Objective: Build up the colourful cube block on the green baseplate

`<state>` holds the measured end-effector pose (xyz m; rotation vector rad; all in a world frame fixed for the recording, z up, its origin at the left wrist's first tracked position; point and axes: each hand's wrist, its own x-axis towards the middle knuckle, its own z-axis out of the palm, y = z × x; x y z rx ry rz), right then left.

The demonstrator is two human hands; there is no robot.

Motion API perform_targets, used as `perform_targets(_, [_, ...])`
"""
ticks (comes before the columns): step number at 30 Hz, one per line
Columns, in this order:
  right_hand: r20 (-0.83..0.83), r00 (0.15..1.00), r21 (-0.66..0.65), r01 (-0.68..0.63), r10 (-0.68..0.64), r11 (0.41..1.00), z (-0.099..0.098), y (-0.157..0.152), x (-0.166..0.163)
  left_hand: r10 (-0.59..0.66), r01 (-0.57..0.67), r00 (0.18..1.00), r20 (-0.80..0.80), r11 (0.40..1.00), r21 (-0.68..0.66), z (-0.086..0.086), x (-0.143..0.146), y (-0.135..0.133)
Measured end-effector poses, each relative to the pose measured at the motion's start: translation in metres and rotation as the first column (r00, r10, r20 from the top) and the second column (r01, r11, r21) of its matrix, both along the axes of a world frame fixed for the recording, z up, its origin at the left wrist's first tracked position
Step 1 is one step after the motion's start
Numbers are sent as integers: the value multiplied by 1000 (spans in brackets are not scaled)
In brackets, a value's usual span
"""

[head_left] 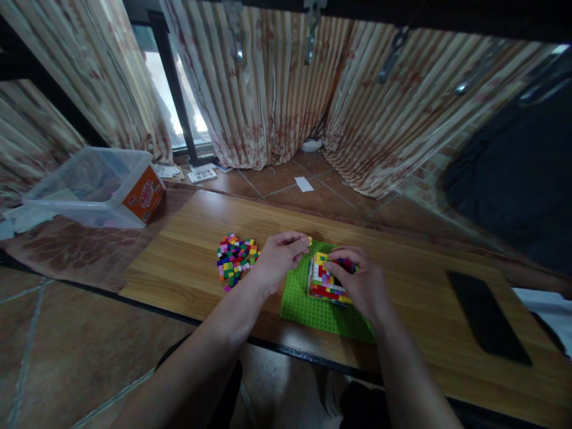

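The left hand (pixel 280 257) pinches a small yellow brick (pixel 310 241) between thumb and fingertips, above the far left corner of a green baseplate (pixel 301 310); a brick this tiny probably leaves room for little more than a fingertip grip. The right hand (pixel 364 280) is bent over the stepped brick build (pixel 328 291), thumb and fingers at its top. Whether it grips a brick there cannot be told, as the fingers hide the spot; perhaps it presses or steadies the build.

The build sits on the baseplate, which lies close to the near edge of the wooden table (pixel 179 268), likely so that both hands reach it easily. A pile of loose bricks (pixel 235 262) lies between the baseplate and the table's left edge, on the left hand's side, seemingly for handy picking; the left wrist comes right up to its side in this view.

Toward the table's right end lies a flat black slab (pixel 487 316), well apart from the work. Past the left edge stands a clear plastic box (pixel 84 205) with an orange label (pixel 145 193). Striped curtains (pixel 277 89) hang beyond the far edge. Only the right hand blocks the view of the build, covering its right part.
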<state>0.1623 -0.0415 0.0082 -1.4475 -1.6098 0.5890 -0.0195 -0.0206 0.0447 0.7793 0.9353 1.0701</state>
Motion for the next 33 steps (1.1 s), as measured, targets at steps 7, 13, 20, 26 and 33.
perform_targets(7, [-248,967,-248,-6,-58,969,4,0,-7,-9,9,1000,9,1000,-8,-1,2,-1])
perform_targets(13, [-234,972,-223,-24,-30,975,1,0,-6,-59,59,998,1,998,-8,-7,5,-2])
perform_targets(20, [-132,991,-18,-2,0,1000,4,-3,-5,-95,95,995,-3,995,-6,-11,7,0])
perform_targets(26, [-64,993,127,-93,102,988,16,-10,-9,-199,199,980,4,980,-14,-7,8,-3])
perform_targets(33, [-19,987,151,-155,159,976,17,-13,-5,-308,308,951,-9,951,-18,-7,10,-5])
